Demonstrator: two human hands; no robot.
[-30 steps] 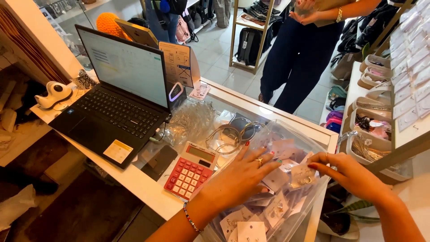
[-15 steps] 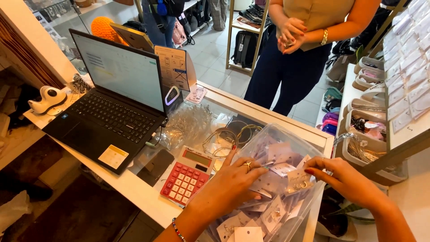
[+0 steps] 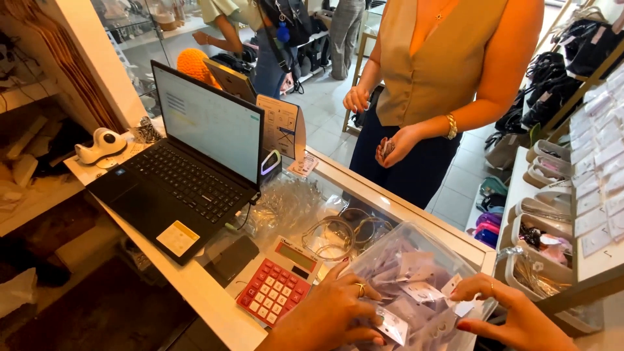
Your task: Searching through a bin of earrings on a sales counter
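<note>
The left hand [image 3: 338,315] is resting on a clear plastic bag [image 3: 416,273] full of small jewellery cards, its fingers curling down and pressing a card against the bag's near side; the right hand [image 3: 513,315] is gripping the bag's far edge, thumb and forefinger pinching a small white card [image 3: 463,307]; just left of the left fingers a red calculator [image 3: 278,285] is lying on the glass counter [image 3: 364,188]; beyond it an open laptop [image 3: 195,162] is sitting; across the counter another person's hand [image 3: 398,144] is holding something small.

Clear plastic bag [image 3: 416,273] of small jewellery cards [image 3: 421,292], open on counter.
</note>
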